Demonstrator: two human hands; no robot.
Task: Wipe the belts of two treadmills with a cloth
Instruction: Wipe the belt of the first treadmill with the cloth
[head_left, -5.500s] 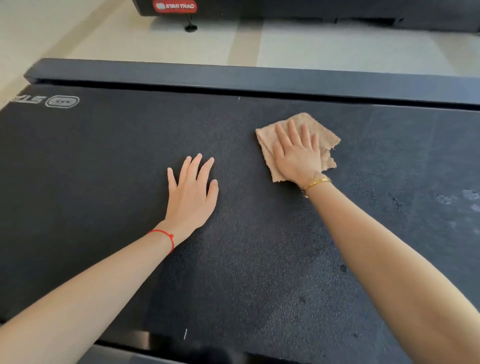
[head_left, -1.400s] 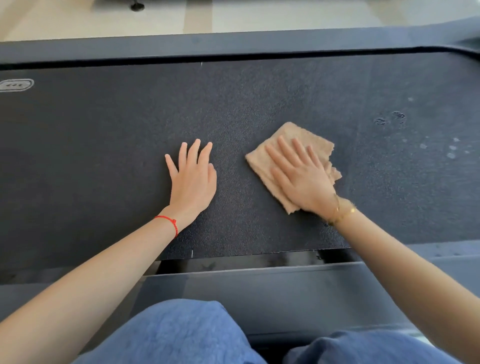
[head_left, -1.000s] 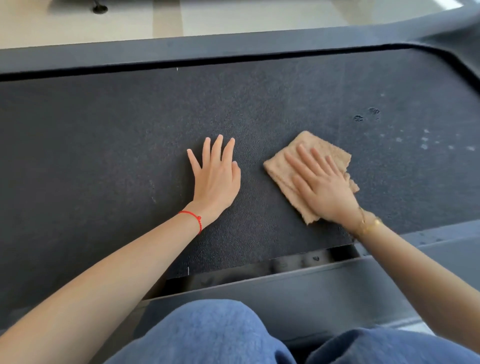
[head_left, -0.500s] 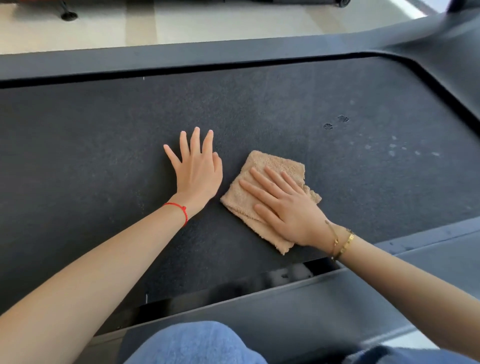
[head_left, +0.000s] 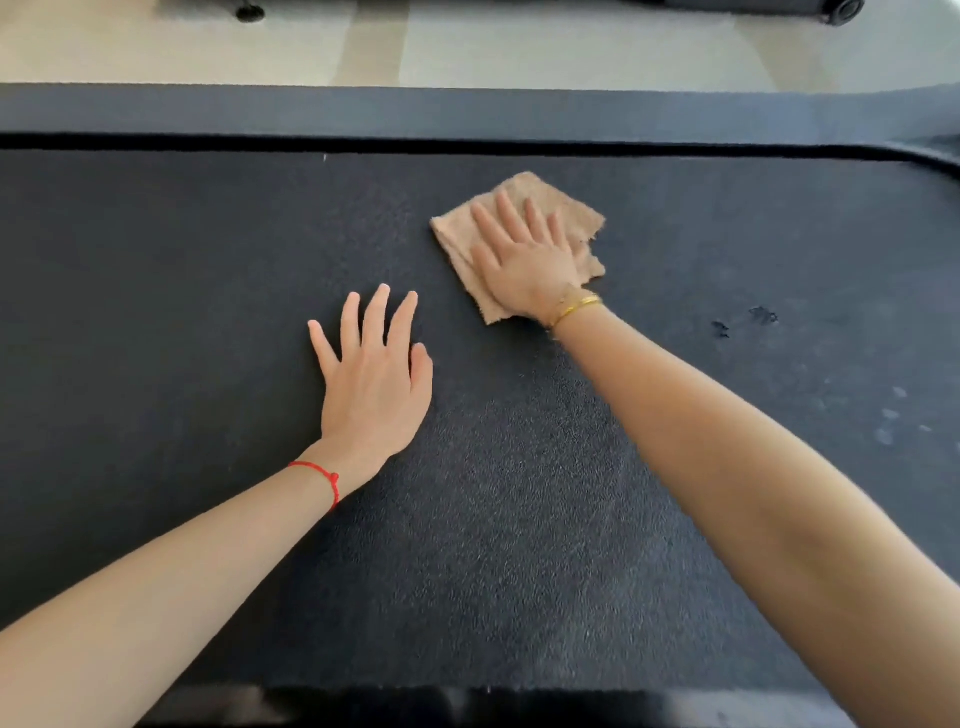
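A black textured treadmill belt (head_left: 182, 312) fills most of the head view. A folded tan cloth (head_left: 569, 210) lies on the belt toward its far side, right of centre. My right hand (head_left: 524, 260) presses flat on the cloth, fingers spread and pointing away from me. My left hand (head_left: 371, 374) rests flat on the bare belt, nearer to me and left of the cloth, fingers apart, holding nothing. Small smudges (head_left: 745, 322) and pale specks mark the belt to the right of my right arm.
A dark side rail (head_left: 467, 111) runs along the belt's far edge, curving down at the right. Beyond it is pale floor (head_left: 571, 47), with a black foot (head_left: 249, 11) and a wheel (head_left: 839, 10) of another machine. The near rail edge shows at the bottom.
My right hand has pushed the cloth away from me, from the belt's near edge toward the far rail. The view has leaned forward; my knees and the near rail dropped out of sight.
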